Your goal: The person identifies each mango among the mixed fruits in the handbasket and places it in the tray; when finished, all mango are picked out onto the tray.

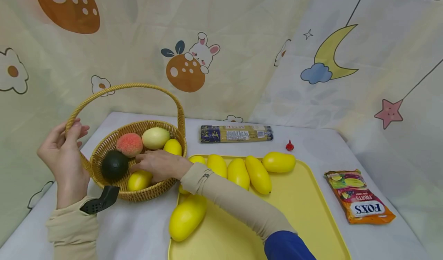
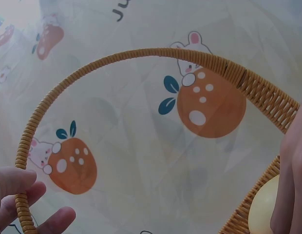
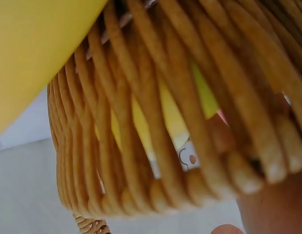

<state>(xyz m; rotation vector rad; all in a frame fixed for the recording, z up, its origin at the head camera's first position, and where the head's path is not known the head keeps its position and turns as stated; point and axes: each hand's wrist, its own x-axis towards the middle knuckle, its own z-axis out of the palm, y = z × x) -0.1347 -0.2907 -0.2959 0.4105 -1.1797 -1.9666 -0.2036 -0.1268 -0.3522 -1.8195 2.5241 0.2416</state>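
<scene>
A woven basket [image 1: 152, 194] with a tall arched handle [image 2: 141, 52] stands at the left of the table. My left hand [image 1: 67, 152] grips the handle's left side between thumb and fingers. Over the basket's front right, my right hand [image 1: 160, 164] reaches in, palm down, beside a yellow fruit [image 1: 139, 181]; whether it pinches anything is hidden. Around it lie a dark green avocado [image 1: 114, 165], a reddish peach [image 1: 129, 144], a pale yellow-green fruit [image 1: 155, 138] and another yellow fruit [image 1: 172, 147]. In the right wrist view the woven wall [image 3: 141, 122] blocks the fingers.
A yellow tray [image 1: 297, 214] holds several yellow mangoes [image 1: 188, 217] along its back and left edges, under my right forearm. Behind it lies a noodle-like pack [image 1: 237, 134] and a small red object [image 1: 289, 145]. An orange Fox's Fruits bag [image 1: 360, 196] lies at the right.
</scene>
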